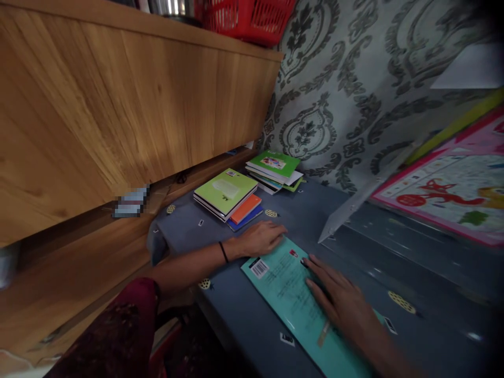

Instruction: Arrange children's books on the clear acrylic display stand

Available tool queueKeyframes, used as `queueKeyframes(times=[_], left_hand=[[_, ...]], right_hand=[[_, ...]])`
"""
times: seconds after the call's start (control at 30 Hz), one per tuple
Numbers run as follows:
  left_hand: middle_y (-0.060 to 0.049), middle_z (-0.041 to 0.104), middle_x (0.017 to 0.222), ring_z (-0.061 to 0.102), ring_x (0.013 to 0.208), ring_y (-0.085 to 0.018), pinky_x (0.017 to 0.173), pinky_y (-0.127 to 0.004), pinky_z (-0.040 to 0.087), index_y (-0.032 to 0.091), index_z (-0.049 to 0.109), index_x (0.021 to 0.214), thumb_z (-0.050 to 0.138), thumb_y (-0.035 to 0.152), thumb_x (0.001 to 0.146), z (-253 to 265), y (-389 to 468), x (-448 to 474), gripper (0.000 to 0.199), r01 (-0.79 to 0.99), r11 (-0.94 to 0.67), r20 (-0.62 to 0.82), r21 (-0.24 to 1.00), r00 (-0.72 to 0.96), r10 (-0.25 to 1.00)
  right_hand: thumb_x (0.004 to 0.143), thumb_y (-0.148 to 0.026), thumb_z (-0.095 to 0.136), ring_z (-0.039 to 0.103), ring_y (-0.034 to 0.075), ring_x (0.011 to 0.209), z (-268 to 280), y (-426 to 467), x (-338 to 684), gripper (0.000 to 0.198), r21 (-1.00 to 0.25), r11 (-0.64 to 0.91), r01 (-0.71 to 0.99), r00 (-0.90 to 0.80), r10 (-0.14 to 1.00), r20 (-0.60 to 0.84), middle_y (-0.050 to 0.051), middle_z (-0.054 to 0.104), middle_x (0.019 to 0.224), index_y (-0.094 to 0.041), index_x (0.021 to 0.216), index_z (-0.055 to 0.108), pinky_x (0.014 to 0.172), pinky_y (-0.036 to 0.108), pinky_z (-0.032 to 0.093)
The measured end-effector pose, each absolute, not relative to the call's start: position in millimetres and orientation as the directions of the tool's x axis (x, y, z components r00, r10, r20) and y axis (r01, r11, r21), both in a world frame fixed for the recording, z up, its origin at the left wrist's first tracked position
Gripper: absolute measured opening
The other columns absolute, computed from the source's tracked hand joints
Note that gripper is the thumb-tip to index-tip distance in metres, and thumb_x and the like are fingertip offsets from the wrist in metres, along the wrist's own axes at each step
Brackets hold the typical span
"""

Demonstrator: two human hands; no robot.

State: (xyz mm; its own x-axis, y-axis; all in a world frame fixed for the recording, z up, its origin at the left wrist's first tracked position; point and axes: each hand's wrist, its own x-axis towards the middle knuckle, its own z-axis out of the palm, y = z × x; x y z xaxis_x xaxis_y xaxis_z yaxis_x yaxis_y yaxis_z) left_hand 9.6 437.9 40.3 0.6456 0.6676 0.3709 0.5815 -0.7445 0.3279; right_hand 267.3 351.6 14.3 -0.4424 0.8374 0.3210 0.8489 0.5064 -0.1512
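A teal book point(283, 286) lies on the table with a barcode and lines of print on the cover facing up. My left hand point(262, 239) rests at its far end, fingers stretched out together over the edge. Across the right side of the cover lies my right hand point(342, 296), fingers extended and touching the surface, hiding part of the print. A dark band circles my left wrist. Beyond my left hand is a stack of books with a light green one point(226, 191) on top, over orange and blue ones.
Another pile, topped by a green book point(275, 163), stands by the patterned wall point(307, 126). A wooden cabinet point(157, 100) rises at the left, with a red basket point(252, 21) above. At the right stands a clear panel point(348, 210) before a pink picture board point(449, 194).
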Motion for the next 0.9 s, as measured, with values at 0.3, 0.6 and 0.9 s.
queueKeyframes(times=[0.3,0.6,0.9], left_hand=[[-0.012,0.072,0.113,0.067,0.106,-0.023,0.101,-0.040,0.050,0.017,0.063,0.112,0.045,0.023,0.102,46,437,8,0.022,0.523,-0.790,0.369,0.320,0.699,0.612],[-0.010,0.071,0.101,0.066,0.099,-0.023,0.098,-0.038,0.049,0.018,0.065,0.098,0.047,0.025,0.102,52,434,9,0.020,0.545,-0.808,0.359,0.225,0.725,0.588],[-0.012,0.067,0.113,0.061,0.109,-0.025,0.099,-0.041,0.048,0.018,0.064,0.101,0.047,0.028,0.102,58,419,12,0.020,0.652,-0.748,0.261,0.127,0.705,0.659]], right_hand=[[0.101,-0.051,0.034,0.062,0.034,0.127,-11,305,314,0.055,-0.184,0.407,0.895,-0.288,0.841,0.459,0.014,0.064,0.140,-0.020,0.133,0.066,0.104,0.053,0.053],[0.102,-0.050,0.034,0.064,0.032,0.126,4,302,310,0.053,-0.165,0.406,0.899,-0.307,0.852,0.424,0.014,0.065,0.139,-0.020,0.133,0.066,0.103,0.051,0.055],[0.102,-0.049,0.036,0.062,0.032,0.127,7,304,307,0.053,-0.208,0.395,0.895,-0.295,0.872,0.390,0.014,0.063,0.141,-0.020,0.135,0.066,0.105,0.051,0.054]])
